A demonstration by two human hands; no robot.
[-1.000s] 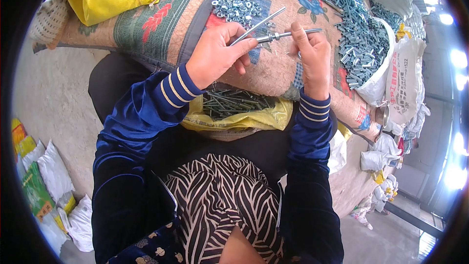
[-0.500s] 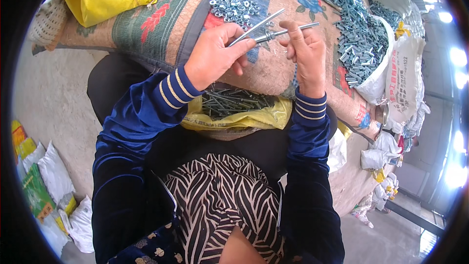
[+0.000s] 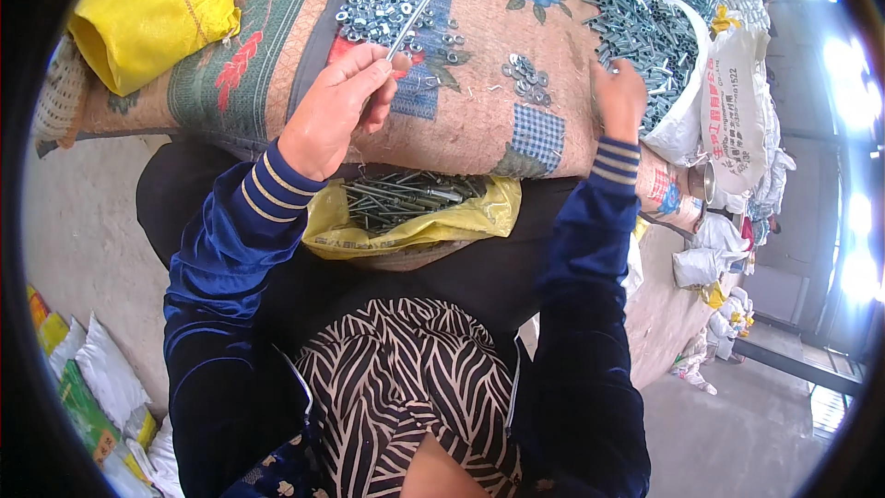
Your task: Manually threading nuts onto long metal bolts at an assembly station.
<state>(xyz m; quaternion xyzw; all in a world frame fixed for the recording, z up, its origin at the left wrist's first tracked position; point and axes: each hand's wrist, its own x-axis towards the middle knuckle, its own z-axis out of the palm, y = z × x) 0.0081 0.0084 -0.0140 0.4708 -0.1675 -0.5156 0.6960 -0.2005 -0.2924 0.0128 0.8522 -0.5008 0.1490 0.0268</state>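
My left hand (image 3: 336, 111) pinches one long, thin metal rod (image 3: 412, 23) between thumb and fingers, its free end slanting up and to the right. Behind that rod lies a heap of shiny hex nuts (image 3: 378, 14) on the patterned quilt. My right hand (image 3: 619, 100) is at the near left edge of a big pile of short metal sleeves (image 3: 659, 51); its fingers are curled and slightly blurred, and what they hold cannot be made out. Between the hands sits a small group of flat washers (image 3: 527, 79).
An opened yellow bag (image 3: 502, 212) of long rods (image 3: 396, 201) rests at my lap. The quilt (image 3: 479, 134) covers the work surface. A yellow sack (image 3: 152, 14) lies far left, a white woven sack (image 3: 737, 111) right. A small metal cup (image 3: 702, 183) stands near the right corner.
My hands have parted: the right one moved right to the sleeve pile, the left one slightly left. The second rod, with its nut and washer, is out of my hands; one rod stays in the left.
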